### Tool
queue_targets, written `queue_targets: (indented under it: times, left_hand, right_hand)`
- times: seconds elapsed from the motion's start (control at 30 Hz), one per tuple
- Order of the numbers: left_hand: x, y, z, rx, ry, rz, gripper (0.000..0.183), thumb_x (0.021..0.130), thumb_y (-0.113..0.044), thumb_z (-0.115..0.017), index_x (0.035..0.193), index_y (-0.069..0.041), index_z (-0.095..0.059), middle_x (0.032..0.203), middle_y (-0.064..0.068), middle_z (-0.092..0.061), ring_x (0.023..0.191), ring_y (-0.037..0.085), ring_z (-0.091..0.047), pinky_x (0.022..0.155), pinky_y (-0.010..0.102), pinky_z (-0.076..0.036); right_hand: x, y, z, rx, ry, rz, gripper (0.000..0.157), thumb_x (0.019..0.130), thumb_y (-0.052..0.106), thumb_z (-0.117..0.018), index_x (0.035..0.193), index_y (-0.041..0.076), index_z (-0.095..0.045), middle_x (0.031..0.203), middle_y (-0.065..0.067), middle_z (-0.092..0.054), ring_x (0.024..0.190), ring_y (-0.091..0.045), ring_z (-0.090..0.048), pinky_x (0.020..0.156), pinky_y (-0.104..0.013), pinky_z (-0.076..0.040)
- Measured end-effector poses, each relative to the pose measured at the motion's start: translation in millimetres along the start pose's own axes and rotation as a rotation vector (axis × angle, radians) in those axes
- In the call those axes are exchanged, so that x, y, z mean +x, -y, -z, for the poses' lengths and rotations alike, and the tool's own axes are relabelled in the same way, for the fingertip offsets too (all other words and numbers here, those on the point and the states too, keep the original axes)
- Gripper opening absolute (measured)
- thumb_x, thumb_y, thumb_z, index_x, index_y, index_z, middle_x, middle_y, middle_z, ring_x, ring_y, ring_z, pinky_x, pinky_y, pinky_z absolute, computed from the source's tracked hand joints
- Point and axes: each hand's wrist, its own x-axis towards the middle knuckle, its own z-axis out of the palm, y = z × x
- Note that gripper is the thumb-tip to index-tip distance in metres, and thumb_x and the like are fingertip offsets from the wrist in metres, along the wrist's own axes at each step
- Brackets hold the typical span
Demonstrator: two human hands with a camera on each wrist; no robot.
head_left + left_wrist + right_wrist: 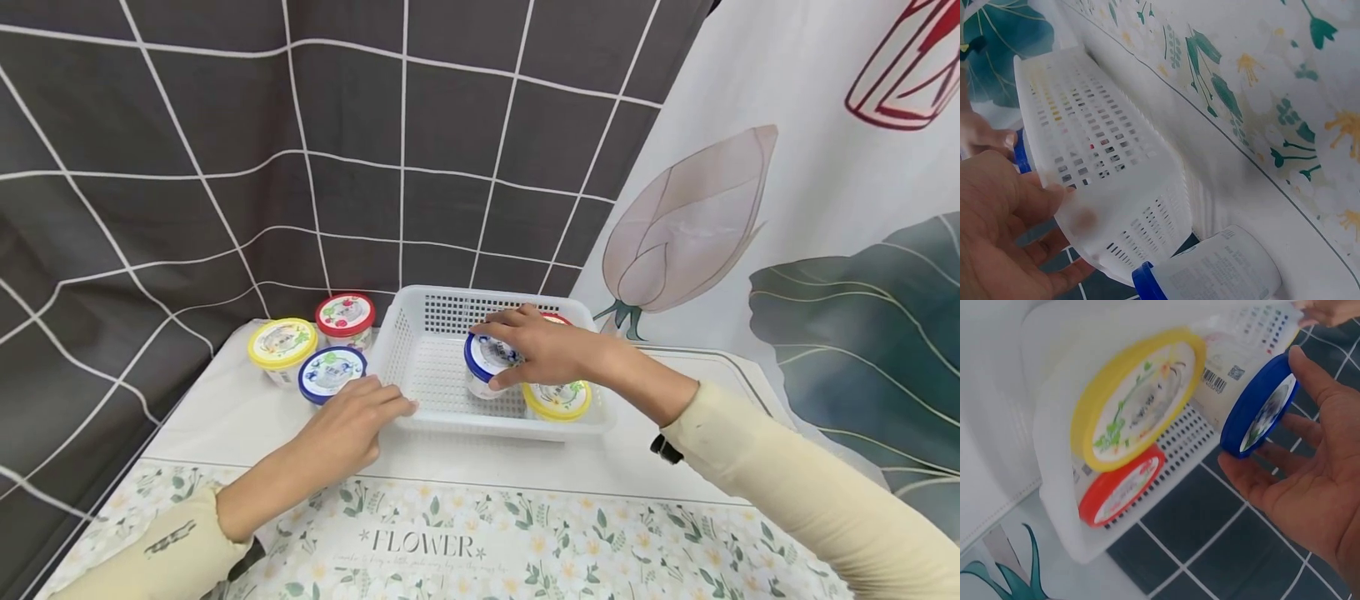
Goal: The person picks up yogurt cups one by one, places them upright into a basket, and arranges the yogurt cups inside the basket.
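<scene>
The blue tub [482, 385] is held in the basket [457, 423] by the right hand [543, 346], its lid gripped between thumb and fingers; whether its base is borne by the basket floor cannot quite be told, as it is masked by the hand and walls. The basket's near left corner is gripped by the left hand [356, 417], the thumb and fingers set about the rim. Room is left between the held tub and the left wall, while the right end is taken up by a yellow tub [557, 402] and a red tub [1124, 487]. Outside the left wall, a second blue tub [330, 372], a second yellow tub [282, 343] and a second red tub [345, 315] are grouped closely. The basket is moulded in white plastic, rectangular and pierced with small slots; the tubs are round, with glossy rims and fruit-printed lids.
</scene>
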Motion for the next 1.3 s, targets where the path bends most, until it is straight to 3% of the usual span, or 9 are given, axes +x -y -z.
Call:
queue_targets:
  times: [0.27, 0.73, 1.3]
  left_hand:
    - [0.6, -0.8, 1.2, 0.005, 0.005, -0.004, 0.058, 0.074, 0.021, -0.069, 0.121, -0.011, -0.084, 0.112, 0.002, -0.082, 0.106, 0.024, -0.075, 0.112, 0.053, -0.061]
    - [1.9, -0.8, 0.1, 0.004, 0.017, 0.006, 0.056, 0.076, 0.02, -0.071, 0.12, -0.012, -0.084, 0.112, 0.001, -0.082, 0.106, 0.023, -0.075, 0.109, 0.052, -0.062]
    - [1.3, -0.7, 0.2, 0.011, 0.022, 0.004, 0.057, 0.075, 0.02, -0.07, 0.121, -0.011, -0.084, 0.114, 0.002, -0.081, 0.109, 0.024, -0.076, 0.112, 0.054, -0.061]
  right_hand:
    - [8.2, 3.1, -15.8, 0.008, 0.039, -0.011, 0.082, 0.104, 0.051, -0.078, 0.173, 0.018, -0.046, 0.18, -0.016, -0.041, 0.17, -0.048, -0.031, 0.137, -0.07, -0.032]
    - [12.1, 3.0, -34.5, -0.011, 0.08, -0.015, 0.078, 0.105, 0.054, -0.076, 0.171, 0.02, -0.049, 0.177, -0.014, -0.045, 0.166, -0.043, -0.037, 0.135, -0.064, -0.038]
    - [11.7, 1.5, -39.3, -0.019, 0.118, -0.016, 0.075, 0.107, 0.056, -0.071, 0.172, 0.022, -0.049, 0.179, -0.012, -0.045, 0.164, -0.041, -0.038, 0.133, -0.064, -0.041]
